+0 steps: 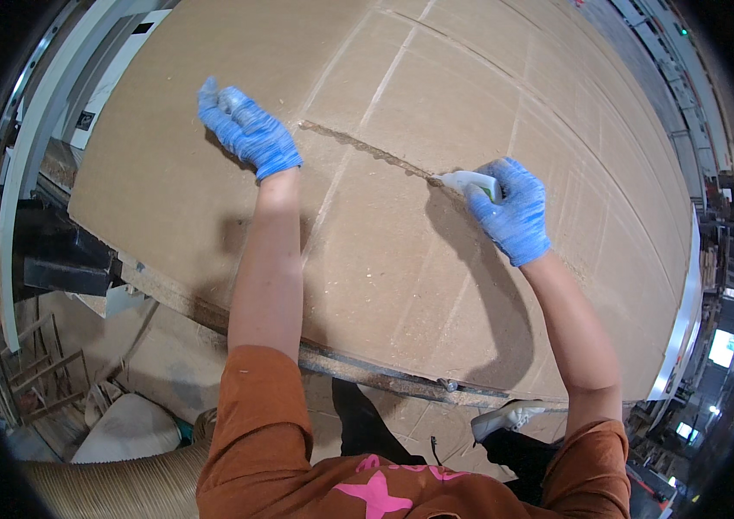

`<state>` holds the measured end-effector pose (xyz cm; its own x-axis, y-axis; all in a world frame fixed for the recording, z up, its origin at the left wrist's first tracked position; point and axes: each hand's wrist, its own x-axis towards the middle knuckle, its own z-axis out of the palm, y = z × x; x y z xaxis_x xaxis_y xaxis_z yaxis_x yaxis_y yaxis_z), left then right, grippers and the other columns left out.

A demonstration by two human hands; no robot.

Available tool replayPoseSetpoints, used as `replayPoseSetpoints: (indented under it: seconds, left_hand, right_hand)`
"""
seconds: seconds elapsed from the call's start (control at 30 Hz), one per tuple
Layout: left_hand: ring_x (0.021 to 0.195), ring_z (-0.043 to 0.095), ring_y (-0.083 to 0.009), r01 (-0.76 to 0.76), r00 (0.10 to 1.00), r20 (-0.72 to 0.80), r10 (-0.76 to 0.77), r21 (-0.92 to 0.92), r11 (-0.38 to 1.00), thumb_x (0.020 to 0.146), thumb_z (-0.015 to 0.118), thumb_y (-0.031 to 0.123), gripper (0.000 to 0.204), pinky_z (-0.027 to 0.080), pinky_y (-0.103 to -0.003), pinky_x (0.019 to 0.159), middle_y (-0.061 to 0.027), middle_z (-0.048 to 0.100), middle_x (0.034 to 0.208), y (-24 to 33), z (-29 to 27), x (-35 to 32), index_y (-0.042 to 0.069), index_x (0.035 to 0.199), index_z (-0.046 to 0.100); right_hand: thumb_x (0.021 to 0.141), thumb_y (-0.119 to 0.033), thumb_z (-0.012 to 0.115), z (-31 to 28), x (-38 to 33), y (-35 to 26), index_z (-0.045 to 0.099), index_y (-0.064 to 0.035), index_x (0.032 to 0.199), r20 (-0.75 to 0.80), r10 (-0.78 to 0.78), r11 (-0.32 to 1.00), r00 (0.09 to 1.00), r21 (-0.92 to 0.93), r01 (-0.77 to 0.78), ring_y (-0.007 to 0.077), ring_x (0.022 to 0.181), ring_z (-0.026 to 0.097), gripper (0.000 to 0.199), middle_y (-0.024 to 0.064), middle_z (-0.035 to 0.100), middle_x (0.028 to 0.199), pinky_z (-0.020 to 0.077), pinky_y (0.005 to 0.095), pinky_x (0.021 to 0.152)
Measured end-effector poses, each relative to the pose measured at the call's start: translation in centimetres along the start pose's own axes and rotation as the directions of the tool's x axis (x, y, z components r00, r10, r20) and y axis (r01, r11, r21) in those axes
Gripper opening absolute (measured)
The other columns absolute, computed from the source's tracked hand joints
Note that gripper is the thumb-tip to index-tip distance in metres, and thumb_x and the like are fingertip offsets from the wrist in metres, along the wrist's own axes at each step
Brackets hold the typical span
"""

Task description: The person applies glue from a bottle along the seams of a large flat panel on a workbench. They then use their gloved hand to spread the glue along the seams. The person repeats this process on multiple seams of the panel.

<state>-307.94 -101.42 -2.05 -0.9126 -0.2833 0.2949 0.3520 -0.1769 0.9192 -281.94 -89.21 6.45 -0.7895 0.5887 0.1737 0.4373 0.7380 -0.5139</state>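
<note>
A broad tan board [384,303] with cut lines across its surface lies in front of me. In a blue knitted glove, my right hand [512,212] is closed around a small white squeeze bottle [469,182]. The bottle is tilted, its pointed tip at the near right end of a rough, dark groove [365,149]. My left hand [250,130], gloved the same way, is beyond the left end of this groove, over the board. Its fingers are loosely bent and apart, with nothing visible in them; I cannot tell whether it touches the board.
A grey machine frame [34,164] runs along the left side, with a black block [64,259] by the board's corner. At lower left lies a ribbed hose [125,480]. Light dust and crumbs dot the board. A metal rail [682,311] borders its right side.
</note>
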Motion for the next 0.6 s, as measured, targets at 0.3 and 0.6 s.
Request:
replayPoseSetpoints:
  seconds: [0.3, 0.6]
  left_hand:
    - [0.087, 0.045, -0.0122, 0.014, 1.0, 0.0, -0.014, -0.007, 1.0, 0.095, 0.046, 0.023, 0.036, 0.04, -0.027, 0.082, -0.0047, 0.049, 0.11, 0.4, 0.0, -0.2, 0.005, 0.126, 0.049]
    - [0.106, 0.048, -0.0176, 0.015, 1.0, 0.001, -0.015, -0.004, 1.0, 0.094, 0.047, 0.021, 0.038, 0.036, -0.03, 0.096, -0.0081, 0.05, 0.12, 0.5, 0.0, -0.1, 0.001, 0.127, 0.047]
  right_hand:
    - [0.07, -0.018, 0.068, -1.1, -0.8, 1.2, 0.065, -0.0033, 0.077, 0.015, 0.032, 0.999, 0.999, -0.038, -0.032, 0.0305, 0.066, 0.06, 0.017, 0.0161, 0.059, 0.072, 0.0482, 0.0374, 0.062]
    - [0.07, -0.019, 0.067, -1.0, -0.9, 1.4, 0.066, -0.0035, 0.078, 0.03, 0.067, 0.995, 0.997, -0.074, -0.064, 0.0307, 0.066, 0.06, 0.017, 0.0166, 0.06, 0.073, 0.0485, 0.0378, 0.063]
